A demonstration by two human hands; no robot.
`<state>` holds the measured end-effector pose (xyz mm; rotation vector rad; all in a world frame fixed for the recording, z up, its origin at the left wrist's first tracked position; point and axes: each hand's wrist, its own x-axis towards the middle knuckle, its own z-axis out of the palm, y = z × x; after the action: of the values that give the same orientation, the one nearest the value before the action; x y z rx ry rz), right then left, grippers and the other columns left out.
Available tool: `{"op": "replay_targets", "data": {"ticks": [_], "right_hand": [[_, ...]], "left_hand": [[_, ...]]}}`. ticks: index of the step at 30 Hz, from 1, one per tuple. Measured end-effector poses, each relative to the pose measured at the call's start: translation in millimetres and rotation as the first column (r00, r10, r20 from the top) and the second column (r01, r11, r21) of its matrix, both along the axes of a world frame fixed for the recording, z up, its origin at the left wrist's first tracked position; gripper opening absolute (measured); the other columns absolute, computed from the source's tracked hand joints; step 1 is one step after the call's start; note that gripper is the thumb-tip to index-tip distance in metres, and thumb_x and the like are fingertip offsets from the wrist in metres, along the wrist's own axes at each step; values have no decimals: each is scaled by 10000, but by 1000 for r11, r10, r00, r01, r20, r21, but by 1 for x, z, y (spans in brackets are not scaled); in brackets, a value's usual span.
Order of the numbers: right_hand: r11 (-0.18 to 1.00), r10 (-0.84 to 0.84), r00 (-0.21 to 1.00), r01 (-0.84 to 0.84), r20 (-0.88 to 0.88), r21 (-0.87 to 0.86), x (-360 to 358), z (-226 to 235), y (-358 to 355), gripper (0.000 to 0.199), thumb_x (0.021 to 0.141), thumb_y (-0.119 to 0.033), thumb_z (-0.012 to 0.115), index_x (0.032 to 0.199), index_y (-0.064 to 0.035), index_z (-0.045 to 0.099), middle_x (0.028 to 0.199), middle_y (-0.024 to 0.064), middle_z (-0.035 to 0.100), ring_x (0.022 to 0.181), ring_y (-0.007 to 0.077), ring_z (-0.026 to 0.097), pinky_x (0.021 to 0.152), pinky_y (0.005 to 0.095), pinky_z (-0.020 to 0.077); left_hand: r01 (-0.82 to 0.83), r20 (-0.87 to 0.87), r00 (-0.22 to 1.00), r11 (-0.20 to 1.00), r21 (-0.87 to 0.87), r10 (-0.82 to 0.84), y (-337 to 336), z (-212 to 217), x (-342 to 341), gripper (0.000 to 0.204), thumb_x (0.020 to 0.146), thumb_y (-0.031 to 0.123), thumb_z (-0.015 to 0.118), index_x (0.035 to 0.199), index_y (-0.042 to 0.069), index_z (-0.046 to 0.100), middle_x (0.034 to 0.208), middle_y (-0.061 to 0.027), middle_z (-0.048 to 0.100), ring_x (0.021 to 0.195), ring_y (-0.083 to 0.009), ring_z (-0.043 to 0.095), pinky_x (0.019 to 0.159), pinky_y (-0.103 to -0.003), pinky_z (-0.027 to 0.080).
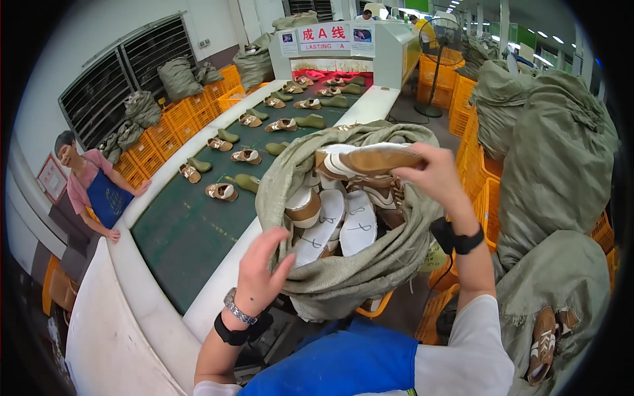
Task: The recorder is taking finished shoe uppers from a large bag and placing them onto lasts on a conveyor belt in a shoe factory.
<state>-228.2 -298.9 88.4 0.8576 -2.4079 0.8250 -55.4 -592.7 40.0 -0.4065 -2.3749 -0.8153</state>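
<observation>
My right hand point(432, 177) grips a brown and white shoe upper point(370, 160) by one end, its fingers closed round it, above the mouth of a grey-green woven sack point(370, 284). The sack's edge is rolled down into a thick collar. Inside lie several more uppers, some with white undersides point(358, 223) bearing handwritten marks. My left hand point(261, 272) hangs empty by the sack's near left rim, thumb and fingers apart. A watch and a black band circle my left wrist; another black band is on my right.
To the left, a green conveyor belt point(165, 247) carries shoe uppers and green shoe lasts point(310, 121) from a machine point(389, 56). A person in a blue apron point(105, 198) stands across it. Orange crates point(485, 204), full sacks point(555, 152) and a fan point(439, 46) line the right.
</observation>
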Motion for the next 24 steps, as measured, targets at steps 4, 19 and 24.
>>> {"op": "replay_targets", "data": {"ticks": [4, 19, 24], "right_hand": [[708, 503, 845, -282, 182, -647, 55, 46, -12, 192, 732, -65, 686, 894, 12, 617, 818, 40, 629, 656, 44, 545, 579, 188, 436], [990, -59, 858, -17, 511, 143, 100, -96, -145, 539, 814, -478, 522, 1070, -6, 574, 899, 225, 626, 824, 372, 606, 763, 411, 475], [825, -424, 718, 55, 551, 563, 103, -94, -159, 609, 823, -527, 471, 897, 54, 637, 938, 225, 624, 898, 350, 592, 816, 388, 448]], "left_hand": [[-143, -291, 953, 968, -207, 79, 7, 47, -18, 946, 505, 165, 826, 1303, 37, 335, 1323, -223, 352, 1239, -429, 302, 1017, -476, 274], [-441, 394, 895, 551, 709, 209, -228, -167, 126, 467, 835, 191, 593, 1214, -31, 435, 1160, -106, 520, 1020, -183, 509, 884, -297, 404], [-604, 565, 796, 349, 716, 219, -275, -244, 201, 476, 837, 207, 605, 1203, -34, 419, 1156, -128, 517, 1002, -206, 527, 867, -328, 432]]}}
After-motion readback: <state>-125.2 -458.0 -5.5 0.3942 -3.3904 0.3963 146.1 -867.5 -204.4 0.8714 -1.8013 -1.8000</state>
